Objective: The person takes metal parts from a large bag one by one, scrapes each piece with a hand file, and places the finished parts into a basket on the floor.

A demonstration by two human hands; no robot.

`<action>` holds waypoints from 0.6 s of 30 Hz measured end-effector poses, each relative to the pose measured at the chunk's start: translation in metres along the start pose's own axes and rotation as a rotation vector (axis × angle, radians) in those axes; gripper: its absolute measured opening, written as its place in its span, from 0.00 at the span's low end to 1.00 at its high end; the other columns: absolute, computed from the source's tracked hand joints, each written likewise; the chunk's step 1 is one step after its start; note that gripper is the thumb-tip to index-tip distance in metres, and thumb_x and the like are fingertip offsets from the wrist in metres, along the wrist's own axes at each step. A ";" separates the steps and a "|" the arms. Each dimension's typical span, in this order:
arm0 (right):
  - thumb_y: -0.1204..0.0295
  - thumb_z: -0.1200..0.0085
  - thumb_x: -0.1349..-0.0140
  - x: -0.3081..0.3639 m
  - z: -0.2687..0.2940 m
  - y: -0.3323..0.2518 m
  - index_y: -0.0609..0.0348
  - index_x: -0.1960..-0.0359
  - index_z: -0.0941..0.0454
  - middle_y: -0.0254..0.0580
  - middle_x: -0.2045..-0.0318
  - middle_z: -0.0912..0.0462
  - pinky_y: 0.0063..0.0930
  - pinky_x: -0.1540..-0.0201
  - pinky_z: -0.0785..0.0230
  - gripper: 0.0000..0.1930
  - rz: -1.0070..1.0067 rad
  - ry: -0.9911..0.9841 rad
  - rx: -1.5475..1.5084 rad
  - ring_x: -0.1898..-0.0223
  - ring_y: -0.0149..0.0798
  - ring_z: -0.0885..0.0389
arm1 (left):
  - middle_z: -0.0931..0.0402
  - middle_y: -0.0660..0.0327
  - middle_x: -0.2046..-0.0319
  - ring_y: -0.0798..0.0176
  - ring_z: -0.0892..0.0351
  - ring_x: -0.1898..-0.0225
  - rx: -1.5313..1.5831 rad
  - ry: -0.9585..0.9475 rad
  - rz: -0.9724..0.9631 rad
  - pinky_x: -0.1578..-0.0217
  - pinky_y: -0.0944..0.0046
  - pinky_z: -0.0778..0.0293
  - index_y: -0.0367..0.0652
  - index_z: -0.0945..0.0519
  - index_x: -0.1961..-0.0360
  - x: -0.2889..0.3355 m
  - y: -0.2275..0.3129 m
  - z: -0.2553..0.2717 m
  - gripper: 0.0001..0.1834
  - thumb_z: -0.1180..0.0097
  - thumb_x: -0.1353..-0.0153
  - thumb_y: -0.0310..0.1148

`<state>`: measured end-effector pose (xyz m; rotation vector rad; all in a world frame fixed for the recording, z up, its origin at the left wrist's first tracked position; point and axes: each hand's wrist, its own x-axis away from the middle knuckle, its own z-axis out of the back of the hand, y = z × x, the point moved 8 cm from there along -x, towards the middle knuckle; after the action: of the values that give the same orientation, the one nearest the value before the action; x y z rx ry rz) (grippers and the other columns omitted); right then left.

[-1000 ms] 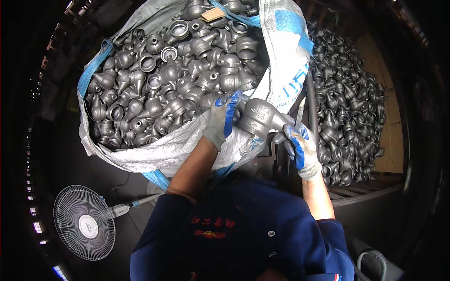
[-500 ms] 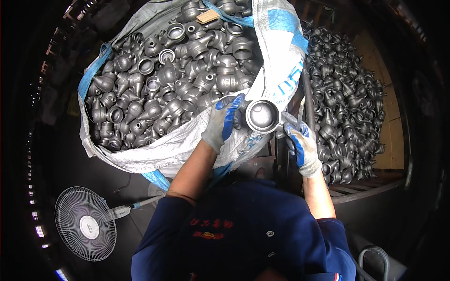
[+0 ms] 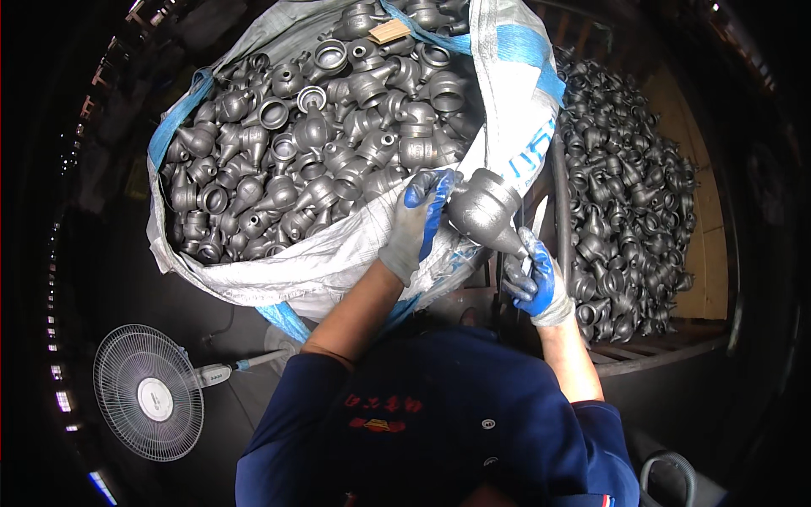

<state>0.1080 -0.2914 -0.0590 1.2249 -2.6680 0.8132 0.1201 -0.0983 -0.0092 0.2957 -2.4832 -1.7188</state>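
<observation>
Fingers (image 3: 443,196) of the left hand (image 3: 411,228), gloved grey and blue, curled in, tips against the left side of a grey metal casting (image 3: 485,205); how tightly they close is hidden. Right hand (image 3: 545,287), same glove, fingers bent and closed on the casting's narrow neck, with a thin pale strip (image 3: 526,265) showing between them, possibly a tool; can't tell for sure. Casting is held up between both hands, tilted, bulb and wide collar up, neck toward lower right, in front of the bulk bag's near-right side.

Handling, judged: stiff, likely heavy for its size, wide end the heavier. Not fragile; smooth-looking bulb could slide in gloves. Best hold: neck in one hand, other hand supporting the bulb or collar.

Further out: white bulk bag (image 3: 269,286) with blue straps (image 3: 179,114), full of similar castings (image 3: 312,133); dark bar (image 3: 561,207) right of it; second heap (image 3: 629,198) beyond. Fan (image 3: 150,393) lower left.
</observation>
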 end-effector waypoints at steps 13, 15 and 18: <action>0.60 0.61 0.25 -0.001 -0.003 -0.004 0.58 0.48 0.29 0.35 0.82 0.30 0.17 0.89 0.49 0.16 0.024 -0.068 -0.042 0.90 0.23 0.43 | 0.42 0.52 0.36 0.59 0.38 0.35 0.317 -0.196 0.024 0.36 0.58 0.34 0.46 0.54 0.27 0.015 0.019 -0.049 0.51 0.37 0.47 0.16; 0.60 0.60 0.25 0.000 0.001 -0.006 0.58 0.50 0.28 0.34 0.82 0.31 0.16 0.88 0.50 0.16 0.045 -0.038 -0.028 0.90 0.22 0.43 | 0.42 0.52 0.36 0.58 0.38 0.34 0.368 -0.244 0.008 0.37 0.58 0.33 0.45 0.53 0.27 0.019 0.025 -0.056 0.51 0.36 0.47 0.17; 0.60 0.62 0.25 0.001 -0.002 -0.007 0.58 0.52 0.29 0.34 0.81 0.29 0.16 0.88 0.48 0.16 0.066 -0.129 -0.015 0.91 0.22 0.43 | 0.40 0.52 0.37 0.58 0.36 0.35 0.343 -0.209 -0.042 0.37 0.58 0.33 0.44 0.51 0.28 0.018 0.027 -0.059 0.48 0.38 0.45 0.17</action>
<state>0.1126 -0.2947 -0.0539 1.2323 -2.8250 0.7458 0.1117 -0.1468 0.0366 0.2050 -2.9433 -1.3930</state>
